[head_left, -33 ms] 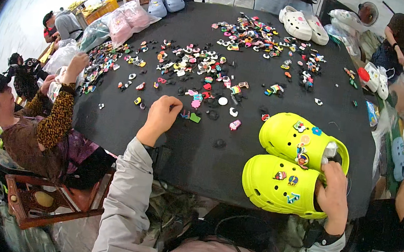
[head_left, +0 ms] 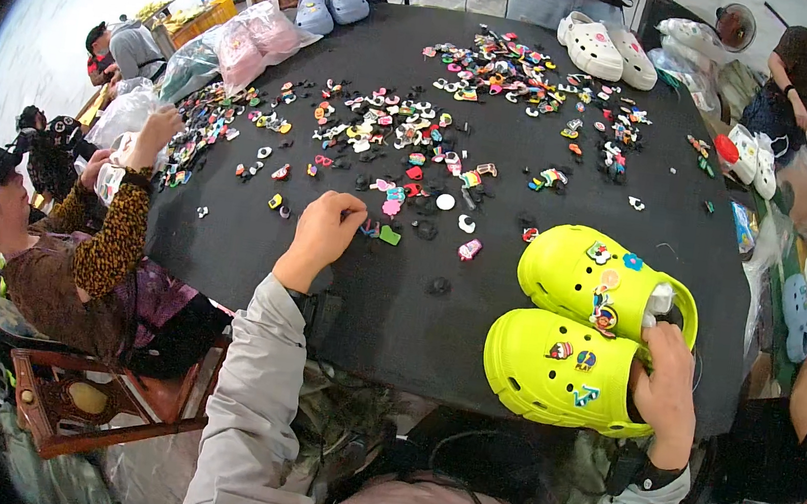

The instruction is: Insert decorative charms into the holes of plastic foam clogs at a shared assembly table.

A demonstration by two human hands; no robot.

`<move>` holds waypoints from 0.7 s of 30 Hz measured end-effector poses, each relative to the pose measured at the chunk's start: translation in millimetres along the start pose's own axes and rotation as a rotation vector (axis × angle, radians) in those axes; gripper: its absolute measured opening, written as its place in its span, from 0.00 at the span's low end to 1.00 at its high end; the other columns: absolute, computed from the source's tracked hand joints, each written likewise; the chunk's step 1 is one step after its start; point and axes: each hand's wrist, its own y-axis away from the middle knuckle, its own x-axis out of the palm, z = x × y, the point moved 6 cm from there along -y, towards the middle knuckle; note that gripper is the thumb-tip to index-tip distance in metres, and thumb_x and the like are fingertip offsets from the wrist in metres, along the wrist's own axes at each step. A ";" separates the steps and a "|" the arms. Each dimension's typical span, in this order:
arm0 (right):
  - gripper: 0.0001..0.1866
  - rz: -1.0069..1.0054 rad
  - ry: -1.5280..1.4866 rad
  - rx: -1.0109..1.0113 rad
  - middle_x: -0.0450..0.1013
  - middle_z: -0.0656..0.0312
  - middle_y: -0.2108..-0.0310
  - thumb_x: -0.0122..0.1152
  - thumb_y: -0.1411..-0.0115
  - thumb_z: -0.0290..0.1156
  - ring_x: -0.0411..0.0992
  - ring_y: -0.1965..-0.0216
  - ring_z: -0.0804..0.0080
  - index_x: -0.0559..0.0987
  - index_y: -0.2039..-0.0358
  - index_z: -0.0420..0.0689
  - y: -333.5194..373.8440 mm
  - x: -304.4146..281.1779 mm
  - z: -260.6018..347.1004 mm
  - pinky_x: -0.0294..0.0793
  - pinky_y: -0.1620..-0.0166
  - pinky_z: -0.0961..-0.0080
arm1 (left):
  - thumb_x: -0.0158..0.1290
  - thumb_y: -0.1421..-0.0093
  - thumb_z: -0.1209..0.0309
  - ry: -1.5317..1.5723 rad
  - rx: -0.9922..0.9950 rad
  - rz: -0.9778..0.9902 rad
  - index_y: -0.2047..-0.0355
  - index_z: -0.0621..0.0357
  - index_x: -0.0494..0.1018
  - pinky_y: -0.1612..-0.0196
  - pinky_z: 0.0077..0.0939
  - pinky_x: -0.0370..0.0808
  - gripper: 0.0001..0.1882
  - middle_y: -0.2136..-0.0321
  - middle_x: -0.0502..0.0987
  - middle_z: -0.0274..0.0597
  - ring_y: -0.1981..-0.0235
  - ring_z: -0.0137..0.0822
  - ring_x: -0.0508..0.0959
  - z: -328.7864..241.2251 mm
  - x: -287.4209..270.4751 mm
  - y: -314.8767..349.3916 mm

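Note:
A pair of yellow-green clogs lies on the black table at the right, toes pointing left. My right hand [head_left: 667, 390] grips the near clog [head_left: 535, 374] at its heel opening, some fingers hidden inside. The far clog [head_left: 563, 262] rests against it, with white wrapping in its opening. Both carry several colourful shoe charms [head_left: 587, 360] on their tops. My left hand [head_left: 323, 234] is over the table with fingers curled together; whatever they may hold is hidden. Beside its fingertips lie a green charm [head_left: 389, 235] and a pink flower-shaped charm [head_left: 391, 207].
Loose charms [head_left: 379, 123] are spread in heaps across the table [head_left: 332, 344]. White clogs [head_left: 590, 48] and blue-grey clogs [head_left: 314, 11] stand at the far edge, near plastic bags [head_left: 253, 42]. A co-worker [head_left: 70, 261] sits at the left with one hand raised over charms.
My left hand has shifted very slightly to the right. The seated co-worker's raised hand has moved a little. The yellow-green clogs and my right hand stay in place.

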 end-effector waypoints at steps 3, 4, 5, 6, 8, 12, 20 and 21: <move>0.17 -0.034 -0.005 -0.009 0.67 0.48 0.66 0.58 0.59 0.17 0.65 0.62 0.45 0.69 0.65 0.37 2.1 0.4 -3.2 0.65 0.61 0.55 | 0.58 0.47 0.70 -0.032 -0.051 0.199 0.69 0.59 0.79 0.64 0.34 0.74 0.07 0.72 0.78 0.47 0.69 0.46 0.79 -11.1 9.5 -0.4; 0.17 -0.058 -0.005 -0.030 0.67 0.48 0.67 0.58 0.59 0.17 0.65 0.63 0.45 0.69 0.65 0.37 3.0 0.2 -3.8 0.64 0.61 0.55 | 0.58 0.47 0.70 -0.031 -0.048 0.201 0.69 0.59 0.79 0.64 0.34 0.74 0.07 0.72 0.78 0.47 0.69 0.46 0.79 -12.3 10.9 -1.6; 0.16 -0.082 -0.005 -0.054 0.67 0.48 0.67 0.58 0.59 0.18 0.65 0.63 0.45 0.69 0.66 0.38 3.3 -0.3 -2.6 0.64 0.61 0.55 | 0.58 0.47 0.70 -0.012 -0.032 0.230 0.69 0.59 0.79 0.64 0.33 0.74 0.08 0.73 0.79 0.47 0.70 0.44 0.79 -12.9 12.1 -1.7; 0.16 -0.081 -0.005 -0.053 0.67 0.48 0.67 0.58 0.59 0.18 0.65 0.63 0.45 0.69 0.66 0.38 3.1 -0.9 -1.6 0.64 0.61 0.55 | 0.57 0.47 0.70 0.006 -0.016 0.258 0.69 0.60 0.79 0.65 0.32 0.75 0.08 0.74 0.79 0.47 0.71 0.43 0.80 -13.3 13.4 -1.8; 0.16 -0.032 -0.006 -0.022 0.67 0.49 0.67 0.58 0.58 0.18 0.66 0.63 0.45 0.69 0.66 0.38 1.5 -0.6 -0.2 0.64 0.61 0.55 | 0.57 0.47 0.70 0.064 -0.034 0.242 0.69 0.61 0.79 0.66 0.31 0.75 0.08 0.75 0.79 0.46 0.71 0.41 0.80 -7.6 12.9 -3.7; 0.16 -0.008 0.004 -0.004 0.67 0.49 0.66 0.58 0.58 0.18 0.66 0.63 0.45 0.69 0.66 0.38 0.5 -0.2 -0.6 0.65 0.61 0.55 | 0.56 0.46 0.71 0.138 -0.111 0.187 0.70 0.64 0.78 0.69 0.29 0.74 0.08 0.77 0.79 0.46 0.75 0.38 0.79 1.7 7.2 -4.5; 0.17 -0.025 0.008 -0.009 0.67 0.48 0.65 0.58 0.59 0.18 0.66 0.62 0.45 0.69 0.65 0.37 1.2 0.9 -1.1 0.65 0.60 0.55 | 0.55 0.40 0.67 0.367 -0.266 0.313 0.71 0.66 0.76 0.74 0.19 0.71 0.12 0.79 0.75 0.34 0.78 0.24 0.74 13.4 12.5 0.2; 0.17 -0.023 0.006 -0.011 0.67 0.48 0.65 0.58 0.59 0.18 0.66 0.62 0.45 0.69 0.65 0.37 1.0 1.2 -0.4 0.65 0.60 0.55 | 0.54 0.39 0.68 0.449 -0.291 0.334 0.70 0.67 0.76 0.73 0.19 0.71 0.12 0.79 0.74 0.32 0.77 0.23 0.74 10.8 12.8 2.7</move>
